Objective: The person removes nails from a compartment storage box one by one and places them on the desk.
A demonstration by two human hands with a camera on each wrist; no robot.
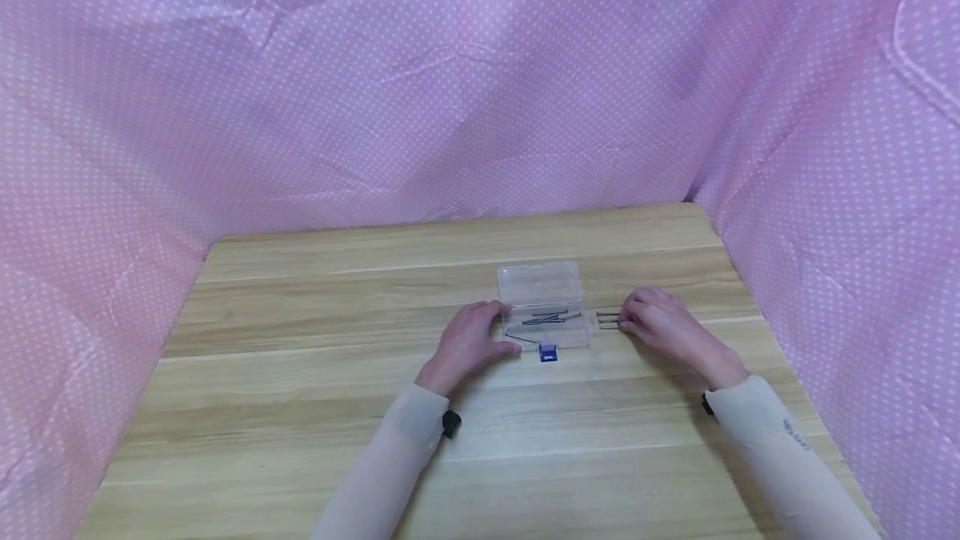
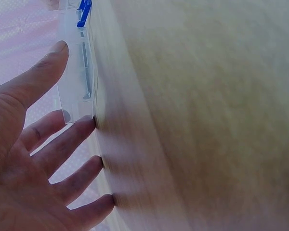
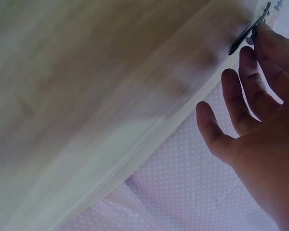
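Observation:
A clear plastic box (image 1: pixel 512 325) lies with its lid (image 1: pixel 538 283) folded back and a blue latch (image 1: pixel 548 352) at its front. Several long dark screws (image 1: pixel 546 319) lie inside. My left hand (image 1: pixel 470 340) holds the box's left end, thumb at the front corner and index finger at the back. In the left wrist view, the thumb rests against the front wall and other fingertips touch the table. To the right of the box, my right hand (image 1: pixel 660 325) pinches at the right ends of a few loose screws (image 1: pixel 607 321); its fingertips hide those ends.
The wooden table (image 1: pixel 315 407) has rounded far corners. Pink dotted cloth (image 1: pixel 375 90) hangs behind it and along both sides. Each wrist carries a small black device, visible at the left cuff (image 1: pixel 451 423) and right cuff (image 1: pixel 708 403).

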